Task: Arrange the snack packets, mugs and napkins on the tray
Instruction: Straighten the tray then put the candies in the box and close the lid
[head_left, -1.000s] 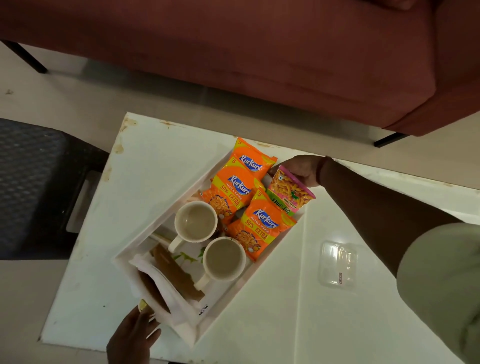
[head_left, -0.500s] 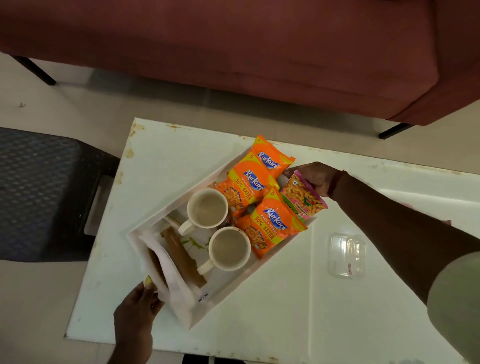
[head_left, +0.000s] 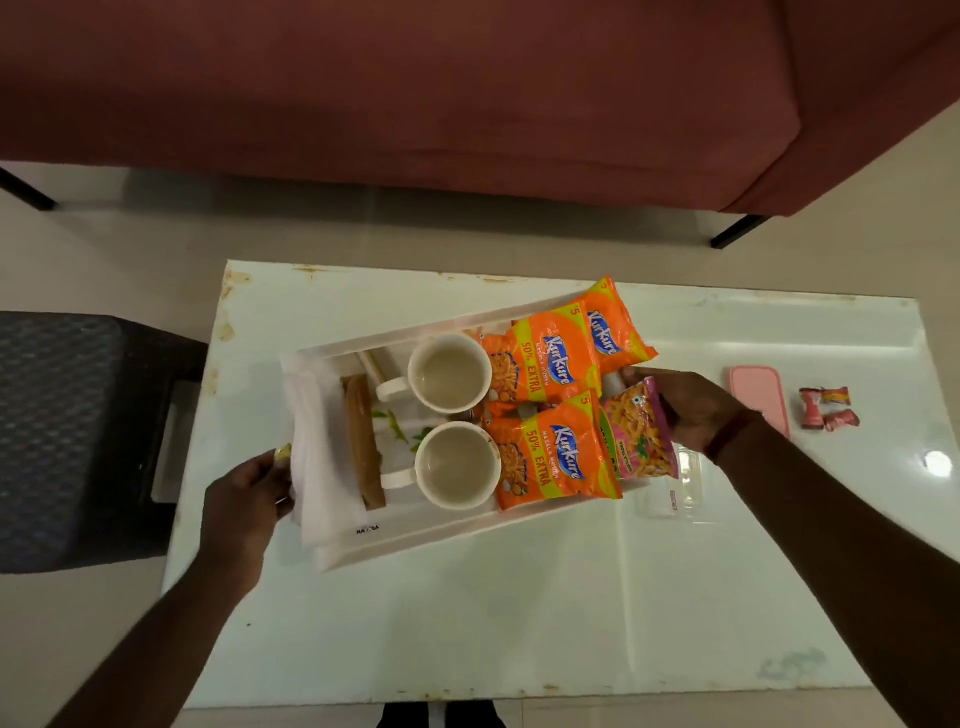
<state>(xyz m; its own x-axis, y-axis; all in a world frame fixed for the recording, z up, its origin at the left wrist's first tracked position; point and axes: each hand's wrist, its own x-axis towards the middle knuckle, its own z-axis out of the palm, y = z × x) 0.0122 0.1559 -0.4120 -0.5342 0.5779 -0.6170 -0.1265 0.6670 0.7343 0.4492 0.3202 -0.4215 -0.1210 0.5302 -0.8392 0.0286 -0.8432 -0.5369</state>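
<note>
A white tray (head_left: 415, 540) sits on the white table. It holds two white mugs (head_left: 450, 378) (head_left: 457, 465) side by side, three orange Kurkure packets (head_left: 550, 358) (head_left: 613, 327) (head_left: 558, 460), a pink snack packet (head_left: 641, 436) and white napkins (head_left: 317, 457) with a brown strip (head_left: 366, 441) at the left end. My left hand (head_left: 244, 501) grips the tray's left end over the napkins. My right hand (head_left: 685, 405) holds the tray's right end beside the pink packet.
A clear plastic box (head_left: 675, 493) lies on the table (head_left: 571, 623) just right of the tray. A pink case (head_left: 758, 397) and wrapped sweets (head_left: 828, 410) lie further right. A dark stool (head_left: 78, 436) stands at the left, a red sofa (head_left: 467, 93) beyond the table.
The tray has turned from a diagonal to nearly parallel with the table's long edge, both hands staying on its ends. The view has shifted, bringing the pink case and sweets into sight.
</note>
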